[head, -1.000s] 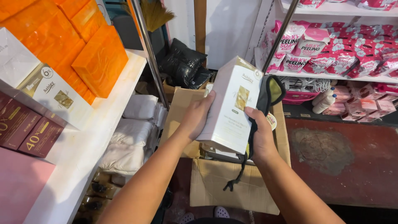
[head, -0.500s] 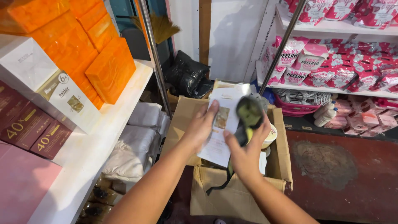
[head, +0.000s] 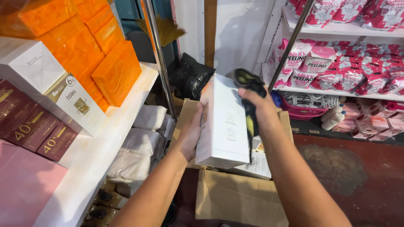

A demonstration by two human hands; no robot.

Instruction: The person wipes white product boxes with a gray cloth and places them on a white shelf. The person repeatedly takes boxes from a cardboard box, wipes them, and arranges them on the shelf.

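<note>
The one white box (head: 225, 122) has turned upright, left hand (head: 191, 134) gripping it, right hand (head: 256, 105) clutching one black scanner (head: 248, 84).

Between the left hand's fingers (head: 194, 126) and the right hand's fingers (head: 252, 98) stands a box (head: 223, 122), above a carton (head: 240, 197).

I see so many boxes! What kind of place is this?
Probably a shop stockroom: shelves hold stacked orange boxes and pink packets, and an open cardboard carton sits below the white box being handled.
</note>
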